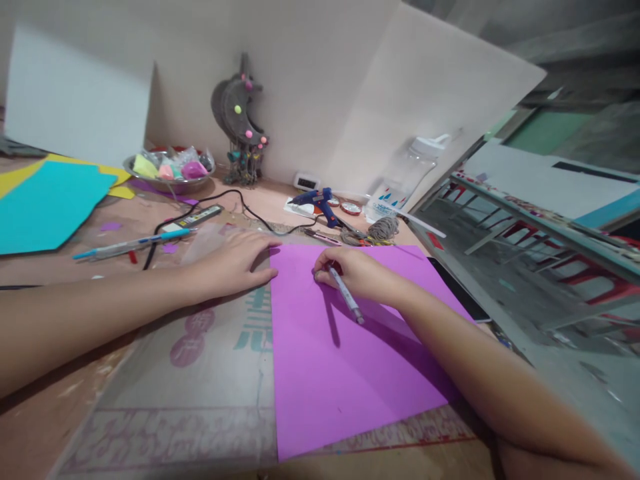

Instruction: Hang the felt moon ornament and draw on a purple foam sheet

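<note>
A purple sheet (320, 380) of paper or craft foam is laid toward the front right corner of the tabletop (280, 200), over a printed plastic liner (210, 380). By its right side a dark flat device (460, 290) is partly covered near the tabletop's right edge.

The left hand (240, 260) is laid palm down with fingers loosely spread on the liner; the sheet's far left corner is reached by the forefinger, and its left side is just overlapped by the thumb tip. In the right hand (345, 270) a grey-barrelled pen (347, 298) is pinched between thumb and fingers, its rear end pointed back over the sheet. The tip is hidden by the fingers, so whether the surface is being marked cannot be told.

For clean pen work, the sheet is probably best pinned by more than a thumb tip: if the left fingers are set flat on it, near the tip, slipping over the smooth liner should be lessened. A light, even stroke is advised, since a soft sheet could be dented. The tip is better watched from the side, as a shadow is thrown across the sheet by the right arm.

Toward the tabletop's back edge, a blue glue gun (324, 203) and a twine ball (383, 229) are left well clear of the pen.
</note>
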`<action>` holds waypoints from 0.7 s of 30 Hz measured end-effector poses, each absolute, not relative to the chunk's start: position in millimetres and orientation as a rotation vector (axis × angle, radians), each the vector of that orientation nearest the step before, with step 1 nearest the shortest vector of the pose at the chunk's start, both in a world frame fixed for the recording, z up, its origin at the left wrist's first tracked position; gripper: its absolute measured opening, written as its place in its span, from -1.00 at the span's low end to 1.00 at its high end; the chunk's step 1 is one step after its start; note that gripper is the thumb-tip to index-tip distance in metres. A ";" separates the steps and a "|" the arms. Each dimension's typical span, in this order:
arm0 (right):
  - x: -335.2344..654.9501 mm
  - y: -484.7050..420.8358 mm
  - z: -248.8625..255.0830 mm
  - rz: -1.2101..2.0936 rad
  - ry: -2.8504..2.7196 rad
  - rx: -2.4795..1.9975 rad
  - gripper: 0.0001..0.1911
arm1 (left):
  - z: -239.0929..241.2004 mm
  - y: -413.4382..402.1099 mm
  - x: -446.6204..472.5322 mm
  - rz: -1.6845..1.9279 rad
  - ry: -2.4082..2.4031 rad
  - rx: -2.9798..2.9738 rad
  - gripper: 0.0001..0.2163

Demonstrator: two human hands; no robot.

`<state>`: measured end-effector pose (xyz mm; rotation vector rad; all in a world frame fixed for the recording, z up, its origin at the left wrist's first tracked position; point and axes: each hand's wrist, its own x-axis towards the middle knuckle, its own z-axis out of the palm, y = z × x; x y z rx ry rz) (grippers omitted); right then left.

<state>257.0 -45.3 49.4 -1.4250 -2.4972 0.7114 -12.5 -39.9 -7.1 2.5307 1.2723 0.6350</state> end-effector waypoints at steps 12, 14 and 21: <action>254.1 -41.7 36.7 1.018 -2.129 -1.563 -0.92 | 1.6 -48.9 -5.6 0.405 1.317 2.574 -0.44; 253.5 -49.4 37.9 1.207 -2.075 -1.605 -0.88 | 4.4 -51.3 -6.0 0.390 1.246 2.596 -0.41; 259.1 -52.6 47.8 1.070 -2.212 -1.483 -0.89 | 3.4 -53.0 -10.7 0.482 1.033 2.650 -0.50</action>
